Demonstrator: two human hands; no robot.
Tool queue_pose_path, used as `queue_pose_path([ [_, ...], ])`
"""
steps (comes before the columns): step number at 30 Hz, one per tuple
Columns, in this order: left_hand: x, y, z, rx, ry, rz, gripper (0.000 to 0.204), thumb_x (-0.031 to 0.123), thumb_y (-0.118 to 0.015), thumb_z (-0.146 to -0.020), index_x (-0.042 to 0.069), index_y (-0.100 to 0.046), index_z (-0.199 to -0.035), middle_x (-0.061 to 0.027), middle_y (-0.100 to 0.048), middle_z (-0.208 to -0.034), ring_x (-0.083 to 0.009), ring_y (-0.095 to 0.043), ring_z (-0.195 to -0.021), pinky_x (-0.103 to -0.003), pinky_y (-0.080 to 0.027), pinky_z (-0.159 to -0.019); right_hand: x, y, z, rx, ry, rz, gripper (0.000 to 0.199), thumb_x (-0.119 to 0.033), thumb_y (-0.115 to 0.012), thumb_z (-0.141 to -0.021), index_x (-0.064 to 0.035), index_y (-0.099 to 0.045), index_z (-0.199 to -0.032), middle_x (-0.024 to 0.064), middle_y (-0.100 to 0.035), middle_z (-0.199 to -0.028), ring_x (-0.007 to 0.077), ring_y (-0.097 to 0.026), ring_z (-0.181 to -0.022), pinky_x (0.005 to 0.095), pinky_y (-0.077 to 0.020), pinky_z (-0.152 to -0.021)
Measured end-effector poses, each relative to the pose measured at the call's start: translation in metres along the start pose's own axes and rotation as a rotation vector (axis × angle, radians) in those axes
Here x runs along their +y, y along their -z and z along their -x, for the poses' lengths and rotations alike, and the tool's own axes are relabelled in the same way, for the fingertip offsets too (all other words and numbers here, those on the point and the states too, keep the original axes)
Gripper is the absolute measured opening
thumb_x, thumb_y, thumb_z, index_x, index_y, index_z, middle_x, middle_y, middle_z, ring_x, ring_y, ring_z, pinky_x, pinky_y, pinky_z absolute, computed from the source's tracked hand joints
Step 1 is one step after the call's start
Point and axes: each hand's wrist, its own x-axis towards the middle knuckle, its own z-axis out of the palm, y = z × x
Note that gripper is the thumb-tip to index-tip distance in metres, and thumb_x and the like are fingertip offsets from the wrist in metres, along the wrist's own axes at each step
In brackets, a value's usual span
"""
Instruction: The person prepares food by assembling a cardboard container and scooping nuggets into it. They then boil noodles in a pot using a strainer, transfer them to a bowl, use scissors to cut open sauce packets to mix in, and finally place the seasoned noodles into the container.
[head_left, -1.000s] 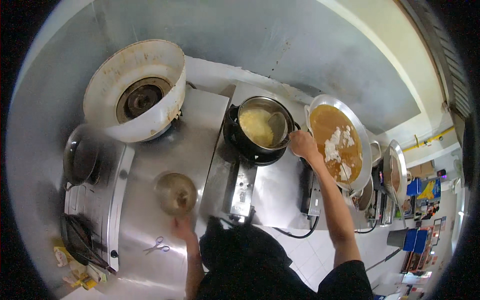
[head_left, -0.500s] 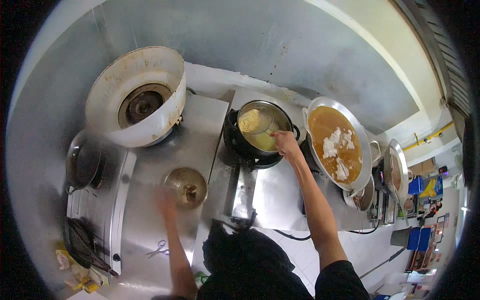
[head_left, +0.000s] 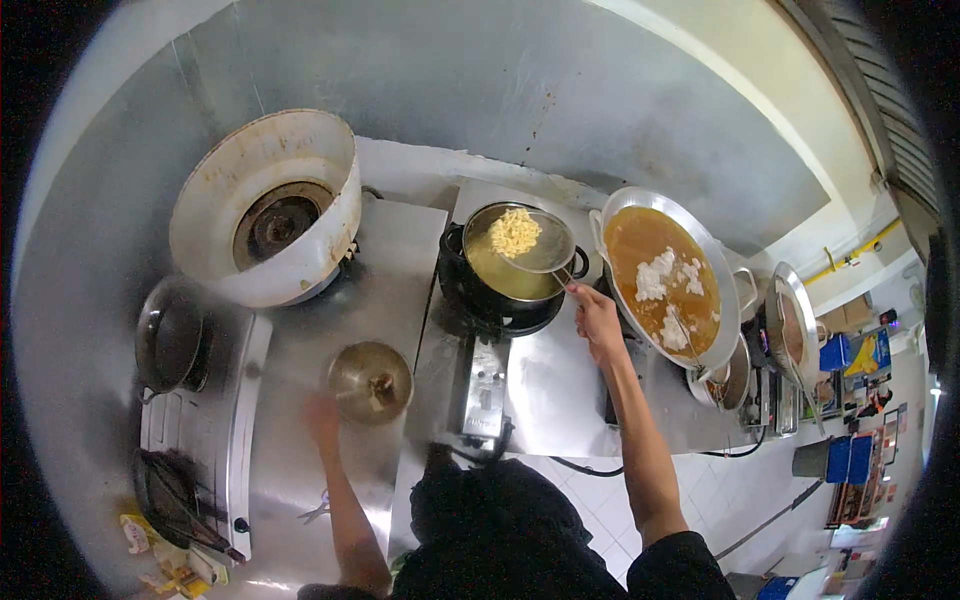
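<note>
My right hand (head_left: 597, 322) is closed round the handle of a round wire strainer (head_left: 550, 252). Held over a black pot (head_left: 457, 285), the strainer carries a heap of small pale-yellow food pieces (head_left: 514, 232); I cannot make out what they are. Cloudy yellowish liquid (head_left: 500, 277) fills part of the pot below. My left hand (head_left: 321, 414) is smeared by motion just left of a metal bowl (head_left: 343, 372), so its fingers cannot be read. Inside that bowl lies a small dark and pale clump (head_left: 383, 389). Scissors (head_left: 317, 508) rest beside my left forearm.
A wide metal pan (head_left: 729, 300) of brown liquid with white lumps stands right of the pot. Farther right is another large pan (head_left: 795, 310). A big whitish burner ring (head_left: 345, 190) stands far left, with a dark pan (head_left: 165, 335) nearer on the left.
The strainer has come up out of the pot's liquid with the yellow pieces in it. My right hand has shifted slightly right and toward me. The left hand stays blurred beside the bowl.
</note>
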Motion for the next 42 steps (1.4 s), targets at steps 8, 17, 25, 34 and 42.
queue_pose_path([
  [8, -0.055, -0.043, 0.055, -0.079, 0.153, 0.340, 0.038, 0.026, -0.068, -0.091, -0.005, -0.056, -0.109, -0.0223, -0.065, -0.093, -0.0241, -0.069, -0.068, -0.036, -0.058, -0.048, -0.057, 0.002, 0.029, 0.024, 0.073, 0.014, 0.026, -0.028, -0.049, -0.103, -0.0088, -0.066, -0.105, -0.0089, -0.034, -0.057, 0.0042, -0.027, -0.045, 0.0233, -0.0199, -0.041],
  [17, 0.010, 0.014, 0.015, -0.156, 0.533, 0.605, 0.030, 0.021, -0.064, -0.092, -0.005, -0.055, -0.103, -0.0176, -0.061, -0.092, -0.0232, -0.066, -0.060, -0.034, -0.056, -0.042, -0.121, 0.039, 0.059, 0.032, 0.097, -0.019, 0.025, -0.023, -0.050, -0.101, -0.0056, -0.067, -0.106, -0.0092, -0.035, -0.057, 0.0038, -0.029, -0.046, 0.0241, -0.0202, -0.043],
  [25, 0.007, 0.043, -0.006, -0.093, 0.606, 0.624, 0.029, 0.026, -0.065, -0.093, 0.002, -0.051, -0.086, -0.0123, -0.062, -0.071, -0.0169, -0.062, -0.052, -0.032, -0.054, -0.045, -0.182, 0.073, 0.069, 0.027, 0.142, 0.003, 0.023, -0.023, -0.053, -0.098, -0.0084, -0.068, -0.106, -0.0083, -0.036, -0.058, 0.0048, -0.029, -0.048, 0.0248, -0.0203, -0.043],
  [34, 0.051, 0.101, -0.075, -0.131, 0.548, 0.774, 0.022, 0.019, -0.059, -0.098, 0.002, -0.052, -0.086, -0.0071, -0.060, -0.070, -0.0143, -0.061, -0.056, -0.030, -0.055, -0.048, -0.181, 0.075, 0.067, -0.025, 0.142, -0.087, 0.024, -0.020, -0.051, -0.098, -0.0080, -0.067, -0.111, -0.0074, -0.036, -0.059, 0.0061, -0.029, -0.049, 0.0249, -0.0232, -0.046],
  [42, 0.108, 0.148, -0.138, -0.161, 0.658, 0.954, 0.028, 0.025, -0.059, -0.094, -0.003, -0.060, -0.098, -0.0090, -0.061, -0.084, -0.0164, -0.059, -0.066, -0.030, -0.054, -0.059, -0.161, 0.070, 0.059, 0.005, 0.104, -0.033, 0.022, -0.025, -0.049, -0.101, -0.0095, -0.064, -0.104, -0.0092, -0.029, -0.054, 0.0054, -0.023, -0.046, 0.0246, -0.0190, -0.044],
])
